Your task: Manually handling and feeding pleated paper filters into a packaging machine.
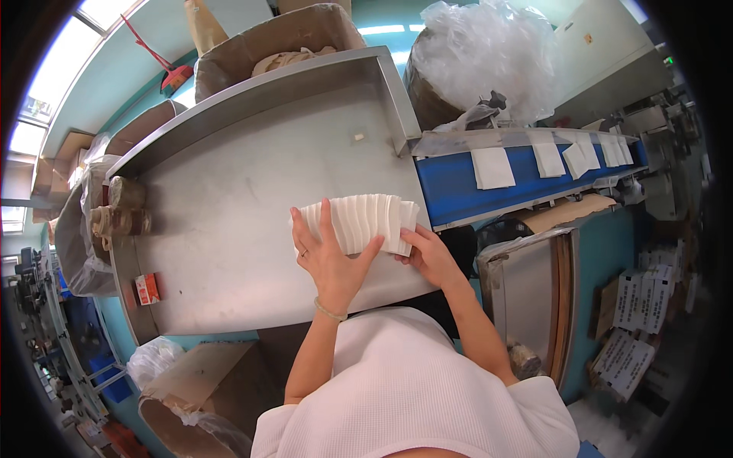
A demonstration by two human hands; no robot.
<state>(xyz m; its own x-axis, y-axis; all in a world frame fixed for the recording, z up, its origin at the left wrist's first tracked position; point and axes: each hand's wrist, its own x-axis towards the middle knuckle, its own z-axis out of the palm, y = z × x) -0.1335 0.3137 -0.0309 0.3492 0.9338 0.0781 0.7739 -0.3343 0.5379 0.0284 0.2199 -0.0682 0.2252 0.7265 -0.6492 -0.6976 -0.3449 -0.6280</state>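
A row of folded white napkins (355,217) stands on edge, packed side by side, on a steel tray table (229,221). My left hand (330,256) spans the row's left and near side, its fingers spread over the top and its thumb reaching right along the front. At the right end, my right hand (429,256) grips the last napkins between thumb and fingers; these lean slightly apart from the rest. To the right, a blue conveyor belt (450,187) carries several flat white napkins (493,168) toward the table's edge.
Raised steel walls (252,107) edge the table. A small red-and-white box (146,289) and brown tape rolls (126,206) sit at its left side. Cardboard boxes (206,374) stand around it. A clear plastic bag (489,61) bulges behind the belt.
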